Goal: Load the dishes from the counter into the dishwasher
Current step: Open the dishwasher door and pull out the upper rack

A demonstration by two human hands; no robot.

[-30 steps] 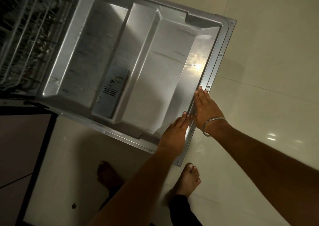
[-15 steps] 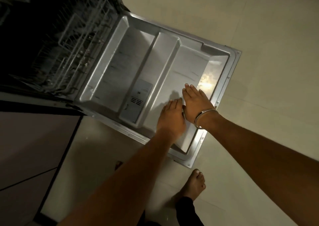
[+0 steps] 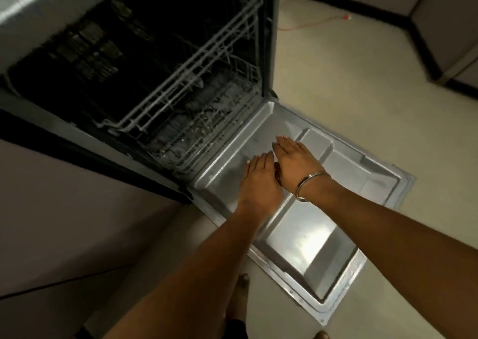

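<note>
1. Here the dishwasher [image 3: 160,85] stands open, its door [image 3: 318,240] folded flat just above the floor [image 3: 362,80]
2. Both hands reach out over the inner face of the door, side by side and almost touching
3. The left hand [image 3: 260,181] is flat, palm down, fingers straight and close together, holding nothing; whether it presses on the metal or hovers just over it I cannot tell
4. The right hand [image 3: 294,157] is likewise flat and empty, fingers straight and pointing toward the racks, a little ahead of the left
5. A metal bangle [image 3: 311,184] sits on the right wrist
6. The lower rack [image 3: 207,129] lies inside the tub just past the door hinge; pale shapes show among its wires, too blurred to name
7. The upper rack [image 3: 186,62] is above it in the dark interior
8. No dish from the task shows anywhere in view
9. An orange cord [image 3: 310,24] trails on the floor beyond the machine, near dark-based cabinets [image 3: 439,28]
10. Bare feet [image 3: 241,284] show at the bottom edge, beside the door
</note>
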